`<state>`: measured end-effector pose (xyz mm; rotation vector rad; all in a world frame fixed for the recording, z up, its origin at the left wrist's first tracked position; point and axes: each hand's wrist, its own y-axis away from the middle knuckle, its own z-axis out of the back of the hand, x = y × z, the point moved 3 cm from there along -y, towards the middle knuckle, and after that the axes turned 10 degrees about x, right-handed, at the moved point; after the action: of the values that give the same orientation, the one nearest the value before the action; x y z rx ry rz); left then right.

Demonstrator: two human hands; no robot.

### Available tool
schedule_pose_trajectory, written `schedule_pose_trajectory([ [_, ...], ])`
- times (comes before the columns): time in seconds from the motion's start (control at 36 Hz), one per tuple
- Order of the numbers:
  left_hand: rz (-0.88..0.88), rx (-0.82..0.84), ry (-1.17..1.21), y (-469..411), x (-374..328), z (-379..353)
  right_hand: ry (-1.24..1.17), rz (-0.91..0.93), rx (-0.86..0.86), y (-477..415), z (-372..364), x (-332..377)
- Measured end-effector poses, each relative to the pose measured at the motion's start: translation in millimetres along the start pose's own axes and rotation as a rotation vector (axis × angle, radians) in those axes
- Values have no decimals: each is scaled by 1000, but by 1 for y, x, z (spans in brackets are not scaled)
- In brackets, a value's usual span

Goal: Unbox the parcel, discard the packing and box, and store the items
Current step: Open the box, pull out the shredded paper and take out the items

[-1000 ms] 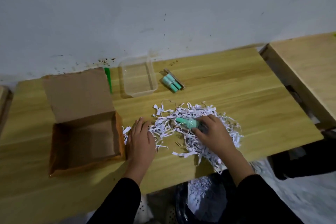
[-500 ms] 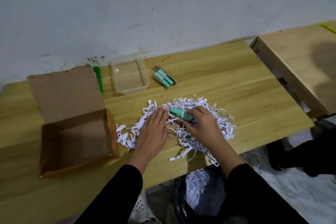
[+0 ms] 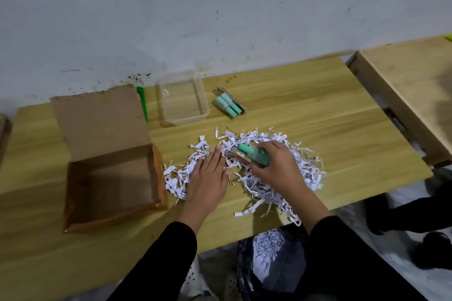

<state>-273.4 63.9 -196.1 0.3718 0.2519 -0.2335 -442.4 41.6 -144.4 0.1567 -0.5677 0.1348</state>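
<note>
Fingers of the right hand (image 3: pixel 276 168) curl around a teal pack (image 3: pixel 254 155) pulled out of the shreds (image 3: pixel 303 168), its pale cap pointing up and left. The left hand (image 3: pixel 208 176) lies flat and spread, gripping nothing, pressing the left part of the same white paper pile. Around both hands the shreds sprawl loose on the table (image 3: pixel 342 129), some strips hanging over the near edge. Below that edge a dark bag (image 3: pixel 271 266) already holds some shredded paper, so discarding seems begun but far from finished. To the left the box (image 3: pixel 112 178) stands open and looks emptied, its lid flap laid back; it is not yet thrown out. Farther back, a clear tub (image 3: pixel 183 100) sits empty, and just right of it a second teal pack (image 3: pixel 228 105) lies on the wood, not in the tub. A green thing peeks out behind the lid; I cannot tell what it is. Judging by this, unboxing is done; storing both packs, clearing shreds and binning the box remain.
</note>
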Motion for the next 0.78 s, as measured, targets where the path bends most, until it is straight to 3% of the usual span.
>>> schedule_pose_trajectory([
  [0.28,-4,-64,23,2,-3,-1,-295,-2,-263,-19,56,19],
  [0.39,4,-84,19,2,-4,-2,-472,-95,-333,-44,72,22],
  [0.61,68,-51,17,1,-2,-6,-519,-235,-269,-97,54,8],
  [0.78,70,-80,36,0,0,-7,-526,-231,-219,-117,37,2],
])
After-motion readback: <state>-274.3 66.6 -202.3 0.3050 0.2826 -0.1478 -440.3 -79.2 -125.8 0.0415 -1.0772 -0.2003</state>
